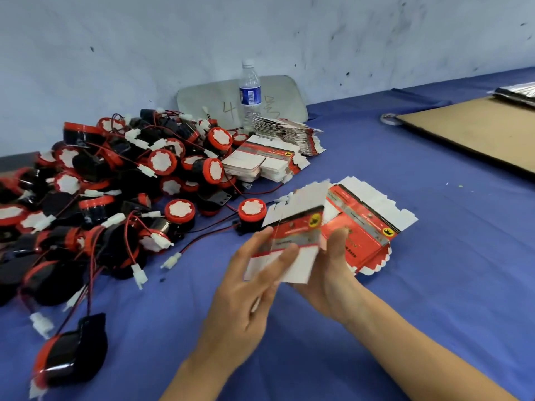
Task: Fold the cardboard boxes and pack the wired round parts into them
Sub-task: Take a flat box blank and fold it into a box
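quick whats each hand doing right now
Left hand: holding the cardboard box, pinched between thumb and fingers.
Right hand: holding the same box, thumb on its front.

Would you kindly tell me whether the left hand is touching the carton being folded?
Touching. The head view shows the left hand laying its fingers across the held carton.

The glossy red-and-white printed cardboard box [298, 227] is catching light; shiny black-and-red plastic round parts [162, 162] are gleaming on the matt blue cloth table cover [434, 256].
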Demonstrator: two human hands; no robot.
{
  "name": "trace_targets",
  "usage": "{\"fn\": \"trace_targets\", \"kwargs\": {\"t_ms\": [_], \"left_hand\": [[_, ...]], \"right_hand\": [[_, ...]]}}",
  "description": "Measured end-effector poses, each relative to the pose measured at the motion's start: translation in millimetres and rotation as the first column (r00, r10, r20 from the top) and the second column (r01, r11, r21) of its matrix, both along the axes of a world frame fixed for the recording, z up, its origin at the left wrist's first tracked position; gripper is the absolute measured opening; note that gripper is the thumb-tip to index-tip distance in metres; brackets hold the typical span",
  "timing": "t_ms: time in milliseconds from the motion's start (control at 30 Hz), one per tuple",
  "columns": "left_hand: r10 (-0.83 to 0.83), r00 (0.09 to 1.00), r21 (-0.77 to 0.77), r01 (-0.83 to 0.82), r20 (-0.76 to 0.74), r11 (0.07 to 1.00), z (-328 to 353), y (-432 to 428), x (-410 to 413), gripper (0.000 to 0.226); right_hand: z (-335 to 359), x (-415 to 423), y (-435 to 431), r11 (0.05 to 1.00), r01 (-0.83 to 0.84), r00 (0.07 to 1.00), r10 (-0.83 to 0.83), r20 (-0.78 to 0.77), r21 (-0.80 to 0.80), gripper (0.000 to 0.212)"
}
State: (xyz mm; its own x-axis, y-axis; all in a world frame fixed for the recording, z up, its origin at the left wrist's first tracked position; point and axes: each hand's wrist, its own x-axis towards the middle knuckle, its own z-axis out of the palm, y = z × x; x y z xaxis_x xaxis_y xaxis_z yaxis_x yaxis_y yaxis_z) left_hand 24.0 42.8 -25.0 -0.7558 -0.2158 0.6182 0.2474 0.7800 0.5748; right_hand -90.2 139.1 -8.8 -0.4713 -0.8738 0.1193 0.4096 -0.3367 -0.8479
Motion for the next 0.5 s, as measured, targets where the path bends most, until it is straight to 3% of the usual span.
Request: {"fn": "trace_targets", "kwargs": {"t_ms": [133, 233, 300, 400, 500], "left_hand": [[-0.028, 0.995, -0.016, 0.029, 0.096, 0.999, -6.5, 3.8, 0.5, 0.044], [-0.064, 0.995, 0.035, 0.061, 0.077, 0.998, -5.4, 6.4, 1.1, 0.057], [-0.077, 0.997, 0.145, 0.073, 0.023, 0.987, -7.5, 8.3, -0.3, 0.062], [0.009, 0.999, 0.441, -0.022, 0.032, 0.897, -7.0, 9.7, -3.3, 0.068], [0.166, 0.984, 0.454, -0.178, 0.068, 0.873, -10.1, 7.6, -6.0, 0.075]], "right_hand": [[-0.4, 4.5, 1.2, 0.998, -0.053, 0.965, 0.040, 0.258, 0.044, 0.116], [4.4, 2.5, 1.3, 1.000, -0.029, 0.936, 0.026, 0.350, 0.004, 0.101], [6.0, 2.3, 1.5, 0.999, -0.052, 0.937, 0.054, 0.345, -0.017, 0.095], [7.3, 3.6, 4.4, 0.995, -0.101, 0.952, 0.101, 0.289, -0.015, 0.086], [7.8, 5.3, 3.3, 0.997, -0.080, 0.964, 0.077, 0.255, 0.002, 0.084]]}}
